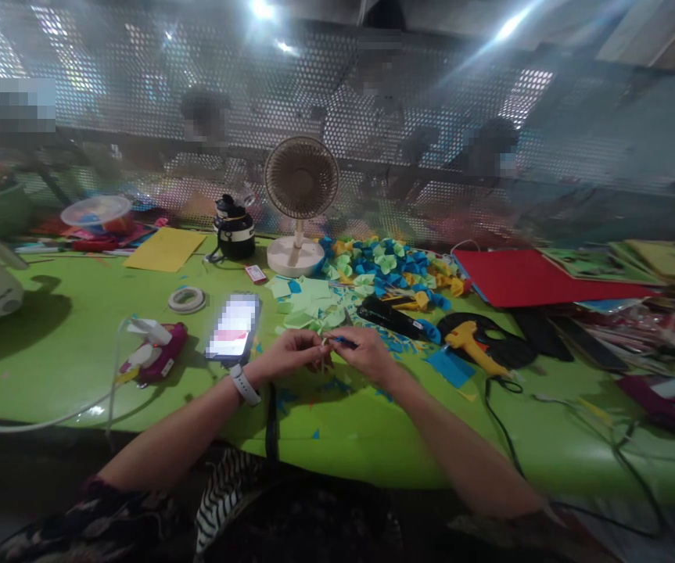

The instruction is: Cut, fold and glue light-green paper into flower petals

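Both of my hands meet above the green table (67, 344), just in front of me. My left hand (290, 356) has a white watch at the wrist, and its fingers pinch a small pale paper piece (324, 342). My right hand (366, 353) is closed on a thin blue stick-like tool (344, 341) whose tip touches the paper. Light green paper squares (307, 301) lie just beyond my fingers. Further back sits a heap of blue, yellow and green folded paper pieces (389, 266).
A lit phone (233, 327) lies left of my hands, with a pink device (158, 356) and tape roll (188, 299) nearby. A small fan (300, 203), a black flask (234, 227), a yellow glue gun (472, 344), a red sheet (525, 277) and cables (507, 438) are around. People sit behind the mesh screen.
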The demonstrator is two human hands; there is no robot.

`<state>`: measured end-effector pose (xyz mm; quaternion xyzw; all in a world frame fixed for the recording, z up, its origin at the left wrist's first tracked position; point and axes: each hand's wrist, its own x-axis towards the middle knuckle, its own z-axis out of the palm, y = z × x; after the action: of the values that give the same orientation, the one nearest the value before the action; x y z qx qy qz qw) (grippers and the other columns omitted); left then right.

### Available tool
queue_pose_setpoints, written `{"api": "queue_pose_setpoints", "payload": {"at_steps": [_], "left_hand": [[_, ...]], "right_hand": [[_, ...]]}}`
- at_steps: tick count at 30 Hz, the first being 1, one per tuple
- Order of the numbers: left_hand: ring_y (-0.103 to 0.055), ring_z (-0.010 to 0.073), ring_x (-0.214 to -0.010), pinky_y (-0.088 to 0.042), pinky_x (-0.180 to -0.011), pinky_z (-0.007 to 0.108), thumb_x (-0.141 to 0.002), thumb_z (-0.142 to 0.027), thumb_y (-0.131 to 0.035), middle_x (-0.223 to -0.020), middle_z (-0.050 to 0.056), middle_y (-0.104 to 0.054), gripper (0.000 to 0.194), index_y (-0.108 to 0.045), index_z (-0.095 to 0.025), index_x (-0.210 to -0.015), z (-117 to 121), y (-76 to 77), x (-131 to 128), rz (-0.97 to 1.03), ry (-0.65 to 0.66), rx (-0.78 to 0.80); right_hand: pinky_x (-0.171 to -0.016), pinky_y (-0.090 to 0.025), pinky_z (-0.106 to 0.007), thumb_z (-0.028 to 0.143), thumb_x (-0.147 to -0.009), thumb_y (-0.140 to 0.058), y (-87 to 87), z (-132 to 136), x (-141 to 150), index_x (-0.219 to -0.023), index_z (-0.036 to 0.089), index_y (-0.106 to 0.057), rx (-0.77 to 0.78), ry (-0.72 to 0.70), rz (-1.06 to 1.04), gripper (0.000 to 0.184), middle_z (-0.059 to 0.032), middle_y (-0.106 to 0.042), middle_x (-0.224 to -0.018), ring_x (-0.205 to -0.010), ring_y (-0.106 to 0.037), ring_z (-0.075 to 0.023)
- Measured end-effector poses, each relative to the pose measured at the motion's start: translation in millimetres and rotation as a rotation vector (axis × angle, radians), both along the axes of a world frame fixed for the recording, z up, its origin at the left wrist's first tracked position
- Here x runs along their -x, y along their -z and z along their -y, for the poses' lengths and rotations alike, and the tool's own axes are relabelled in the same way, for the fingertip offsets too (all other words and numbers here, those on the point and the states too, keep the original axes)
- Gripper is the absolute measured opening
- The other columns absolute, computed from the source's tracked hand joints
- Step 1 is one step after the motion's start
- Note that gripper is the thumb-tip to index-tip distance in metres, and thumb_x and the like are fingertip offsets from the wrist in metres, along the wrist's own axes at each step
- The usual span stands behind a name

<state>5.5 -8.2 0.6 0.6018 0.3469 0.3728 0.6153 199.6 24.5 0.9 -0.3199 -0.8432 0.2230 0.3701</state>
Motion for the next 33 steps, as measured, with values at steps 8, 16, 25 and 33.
{"api": "queue_pose_setpoints", "payload": {"at_steps": [8, 16, 25, 33], "left_hand": [[-0.067, 0.0134, -0.063, -0.052, -0.059, 0.023, -0.07, -0.05, -0.074, -0.075, 0.007, -0.073, 0.041, -0.067, -0.012, -0.082, -2, -2.8, 3, 0.057, -0.088, 0.11], [-0.066, 0.0131, -0.063, -0.052, -0.06, 0.024, -0.068, -0.05, -0.075, -0.077, 0.007, -0.073, 0.04, -0.069, -0.013, -0.082, -2, -4.0, 4, 0.069, -0.155, 0.153], [-0.069, 0.0222, -0.092, -0.054, -0.077, 0.033, -0.072, -0.047, -0.073, -0.095, 0.011, -0.074, 0.04, -0.069, -0.014, -0.094, -10, 4.7, 7, 0.167, -0.265, 0.173], [-0.066, 0.0194, -0.1, -0.046, -0.097, 0.035, -0.074, -0.041, -0.074, -0.105, 0.009, -0.072, 0.035, -0.071, -0.014, -0.096, -7, 0.6, 4, 0.259, -0.231, 0.151]], "right_hand": [[-0.074, -0.054, -0.029, 0.031, -0.086, -0.056, -9.8, -3, -4, -0.088, 0.019, -0.074, -0.115, 0.309, -0.135, 0.022, -0.0064, -0.076, -0.089, -0.077, -0.07, -0.0197], [-0.074, -0.053, -0.029, 0.034, -0.087, -0.053, -9.7, -6, -6, -0.087, 0.019, -0.072, -0.14, 0.356, -0.144, 0.024, -0.0062, -0.075, -0.09, -0.079, -0.07, -0.0196], [-0.056, -0.038, -0.024, 0.045, -0.094, -0.04, -22.3, 12, -1, -0.089, 0.018, -0.061, -0.026, 0.32, 0.044, 0.034, 0.0009, -0.057, -0.059, -0.053, -0.054, -0.0137], [-0.055, -0.031, -0.025, 0.042, -0.096, -0.037, -4.9, 12, 9, -0.072, 0.021, -0.054, -0.064, 0.238, 0.252, 0.037, -0.001, -0.057, -0.06, -0.054, -0.05, -0.0145]]}}
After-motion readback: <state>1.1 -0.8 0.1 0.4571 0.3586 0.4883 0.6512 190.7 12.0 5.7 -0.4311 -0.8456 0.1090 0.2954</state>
